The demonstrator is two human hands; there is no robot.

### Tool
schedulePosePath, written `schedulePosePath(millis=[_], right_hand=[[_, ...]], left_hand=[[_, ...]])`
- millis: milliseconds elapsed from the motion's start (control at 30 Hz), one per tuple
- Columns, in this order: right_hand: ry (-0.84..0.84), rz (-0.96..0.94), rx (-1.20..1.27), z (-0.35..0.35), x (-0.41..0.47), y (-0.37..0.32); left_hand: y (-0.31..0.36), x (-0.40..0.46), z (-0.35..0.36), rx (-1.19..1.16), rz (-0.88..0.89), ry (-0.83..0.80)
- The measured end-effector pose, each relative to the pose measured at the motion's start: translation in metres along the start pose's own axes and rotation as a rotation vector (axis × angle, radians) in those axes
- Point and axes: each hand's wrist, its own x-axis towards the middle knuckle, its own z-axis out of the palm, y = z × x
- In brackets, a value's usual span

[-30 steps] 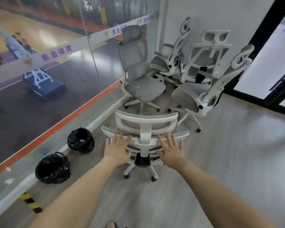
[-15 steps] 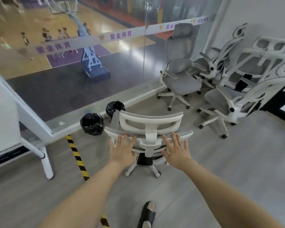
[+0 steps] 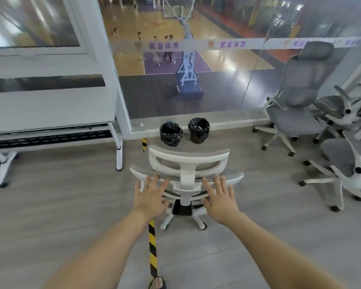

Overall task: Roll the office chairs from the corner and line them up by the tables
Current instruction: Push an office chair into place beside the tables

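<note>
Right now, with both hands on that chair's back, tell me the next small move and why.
Probably keep pushing the chair and steer it left toward the table. Both hands, left and right, lie flat on its backrest, the table stands to the left, and the two black bins sit straight ahead.

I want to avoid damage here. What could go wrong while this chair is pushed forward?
1. The chair points at two black bins close ahead; it may knock them over.
2. Its casters may catch on the striped floor strip.
3. Both hands only press flat, so steering may slip.
</note>
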Motion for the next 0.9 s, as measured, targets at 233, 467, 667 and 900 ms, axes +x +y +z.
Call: schedulePosePath(millis=[233, 467, 667, 900], right_hand=[[-0.023, -0.237, -0.105, 0.025, -0.047, -0.047], [-0.077, -0.448, -0.167, 0.045, -0.100, -0.113], [-0.132, -0.618, -0.187, 0.070, -0.133, -0.201], [-0.166, -0.808, -0.272, 0.089, -0.142, -0.328]], left_hand=[[-0.015, -0.125, 0.040, -0.004, -0.261, -0.002], [-0.039, -0.247, 0.062, -0.090, -0.477, -0.027], [-0.087, -0.338, 0.076, -0.182, -0.653, -0.035], [-0.181, -0.422, 0.084, -0.225, -0.785, -0.048]])
